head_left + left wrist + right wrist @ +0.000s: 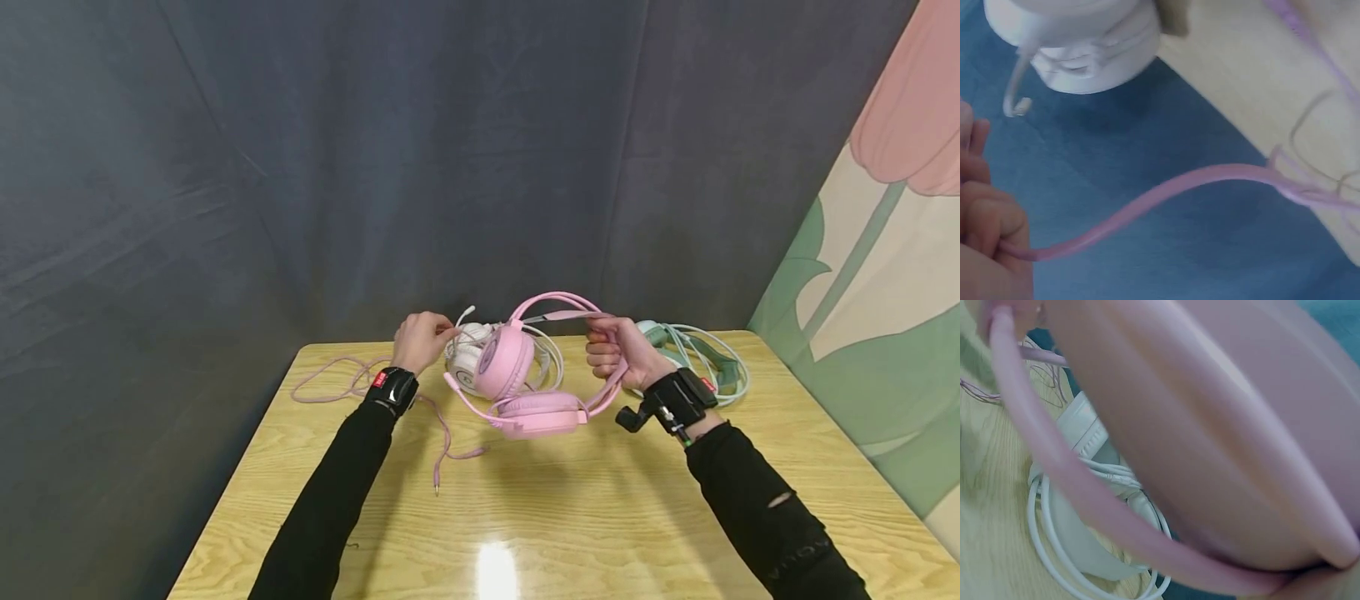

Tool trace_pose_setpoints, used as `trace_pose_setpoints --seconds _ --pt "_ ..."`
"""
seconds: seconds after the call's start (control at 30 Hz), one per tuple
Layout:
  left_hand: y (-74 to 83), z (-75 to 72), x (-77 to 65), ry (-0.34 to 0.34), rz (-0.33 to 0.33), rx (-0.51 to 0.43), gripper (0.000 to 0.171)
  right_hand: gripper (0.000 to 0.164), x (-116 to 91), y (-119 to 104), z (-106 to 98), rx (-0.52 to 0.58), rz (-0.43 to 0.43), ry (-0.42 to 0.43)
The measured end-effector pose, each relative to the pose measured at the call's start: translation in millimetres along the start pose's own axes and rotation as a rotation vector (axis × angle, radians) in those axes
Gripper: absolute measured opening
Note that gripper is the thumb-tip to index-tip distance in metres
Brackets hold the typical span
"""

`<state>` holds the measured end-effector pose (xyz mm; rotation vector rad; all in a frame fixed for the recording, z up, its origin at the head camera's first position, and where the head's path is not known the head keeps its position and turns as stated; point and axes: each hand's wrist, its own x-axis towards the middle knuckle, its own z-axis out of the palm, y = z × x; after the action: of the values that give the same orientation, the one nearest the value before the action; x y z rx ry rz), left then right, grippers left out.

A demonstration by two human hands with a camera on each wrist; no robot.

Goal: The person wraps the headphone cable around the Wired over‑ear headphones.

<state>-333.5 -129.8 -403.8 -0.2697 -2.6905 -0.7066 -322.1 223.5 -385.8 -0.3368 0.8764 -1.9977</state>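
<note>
My right hand [628,350] grips a pink headset [542,414] by its headband, over the middle of the table. The two ear cups hang to the left of that hand, and a thin microphone boom [468,402] sticks out from the lower cup. In the left wrist view, the fingers of my left hand [422,342] are curled round the headset's pink cable [1179,190]. Loops of that cable [322,400] lie on the table to the left, with two plug ends [437,479] toward the front. The right wrist view is mostly filled by the pink headband [1210,425].
Behind the pink headset sits a white headset [465,367] with its white cable coiled, partly hidden. A green headset [723,371] with a pale coiled cable lies at the back right. A dark curtain [450,167] hangs behind the wooden table [600,533]; a flower-patterned panel [885,317] stands right.
</note>
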Motion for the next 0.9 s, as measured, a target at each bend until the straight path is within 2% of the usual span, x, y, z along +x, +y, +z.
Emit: trace_pose_setpoints --seconds 0.1,0.2,0.43,0.6,0.73,0.9 --pt "10.1 -2.5 7.3 0.023 0.008 0.037 0.016 0.041 4.0 1.7 1.3 -0.056 -0.004 0.004" --pt "20.6 -5.5 13.9 0.04 0.026 0.054 0.017 0.04 7.6 5.3 4.9 -0.122 -0.017 0.089" --pt "37.0 -17.1 23.1 0.092 0.097 0.051 0.019 0.043 16.0 16.0 8.2 -0.182 -0.028 0.26" --pt "39.6 -24.0 21.2 0.148 0.139 0.083 0.019 0.047 17.9 22.9 7.2 -0.235 -0.085 0.477" --pt "42.3 -26.4 17.0 0.155 0.175 0.111 0.019 0.047 19.3 29.6 5.8 -0.284 -0.133 0.64" --pt "55.1 -29.5 13.9 0.169 0.233 0.108 0.017 0.043 28.0 37.9 7.5 -0.375 -0.215 0.806"
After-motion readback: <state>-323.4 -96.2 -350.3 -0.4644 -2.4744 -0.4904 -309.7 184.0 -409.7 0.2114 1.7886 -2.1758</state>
